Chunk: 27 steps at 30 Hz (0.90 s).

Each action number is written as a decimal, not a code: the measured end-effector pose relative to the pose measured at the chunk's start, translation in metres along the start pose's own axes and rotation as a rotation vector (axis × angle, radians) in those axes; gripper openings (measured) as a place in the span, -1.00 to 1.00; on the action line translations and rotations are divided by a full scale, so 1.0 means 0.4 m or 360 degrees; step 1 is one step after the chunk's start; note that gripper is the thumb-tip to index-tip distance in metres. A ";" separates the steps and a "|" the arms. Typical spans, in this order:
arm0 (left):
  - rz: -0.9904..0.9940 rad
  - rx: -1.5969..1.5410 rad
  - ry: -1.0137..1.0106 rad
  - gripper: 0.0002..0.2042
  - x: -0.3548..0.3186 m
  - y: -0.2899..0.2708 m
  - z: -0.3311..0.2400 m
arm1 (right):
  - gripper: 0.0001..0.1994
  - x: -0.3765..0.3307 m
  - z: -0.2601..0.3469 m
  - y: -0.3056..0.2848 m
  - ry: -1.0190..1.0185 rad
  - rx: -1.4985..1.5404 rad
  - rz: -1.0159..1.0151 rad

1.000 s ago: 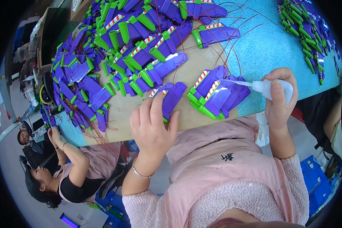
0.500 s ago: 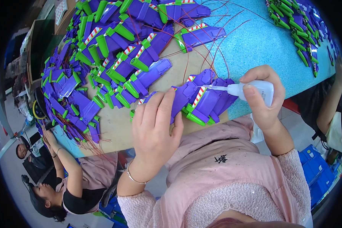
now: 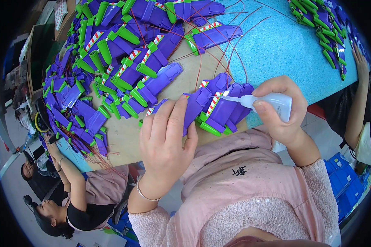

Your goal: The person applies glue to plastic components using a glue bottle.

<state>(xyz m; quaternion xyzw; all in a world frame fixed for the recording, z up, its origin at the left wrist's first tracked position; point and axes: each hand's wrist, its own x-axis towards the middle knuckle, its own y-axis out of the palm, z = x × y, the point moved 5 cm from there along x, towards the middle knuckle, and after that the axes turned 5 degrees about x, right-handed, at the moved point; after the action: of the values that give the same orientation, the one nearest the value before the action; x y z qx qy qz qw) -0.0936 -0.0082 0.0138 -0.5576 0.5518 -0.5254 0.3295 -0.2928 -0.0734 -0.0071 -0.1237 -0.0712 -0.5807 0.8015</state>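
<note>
My right hand (image 3: 282, 105) is wrapped round a white squeeze bottle (image 3: 278, 107) with a long thin nozzle. The bottle lies nearly level, its nozzle pointing left over a purple toy wing (image 3: 226, 109) with a red-and-white striped strip and green tubes. My left hand (image 3: 165, 138) lies with stretched fingers on the neighbouring purple wing (image 3: 197, 105), thumb apart by its near edge. Its fingertips touch this wing, and the palm hides part of the pieces beneath. Several such wings overlap in a row at the table's near edge.
A large heap of purple and green wings (image 3: 123, 61) with thin red wires covers the left of the table. Another pile (image 3: 323, 29) sits far right on the blue mat (image 3: 276, 53). Co-workers' arms (image 3: 72, 173) reach in at left and right (image 3: 358, 94). Blue crates (image 3: 344, 181) stand lower right.
My right hand and the bottle have shifted slightly left and down, the nozzle still over the striped wing. My left hand stays on the wing. The co-worker's hand at right has moved.
</note>
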 end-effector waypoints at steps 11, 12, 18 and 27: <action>-0.0108 0.0274 0.0170 -0.59 -0.002 -0.008 -0.022 | -0.84 0.016 0.014 0.004 -0.0086 0.0004 0.0020; -0.0101 0.0281 0.0167 -0.60 -0.003 -0.012 -0.022 | -0.84 0.015 0.014 0.003 -0.0096 -0.0013 0.0030; -0.0100 0.0029 -0.0024 -0.51 0.021 0.021 0.040 | -0.85 -0.004 -0.003 -0.025 0.0067 0.0151 -0.0171; -0.0024 -0.0218 -0.0034 -0.61 -0.064 0.027 -0.006 | -0.87 -0.010 -0.035 -0.031 0.0123 0.0172 -0.0263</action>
<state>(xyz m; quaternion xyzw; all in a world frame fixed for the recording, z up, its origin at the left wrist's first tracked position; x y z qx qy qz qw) -0.0945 0.0150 -0.0017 -0.5885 0.5787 -0.4828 0.2926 -0.3061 -0.0772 -0.0203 -0.0514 -0.0814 -0.6445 0.7585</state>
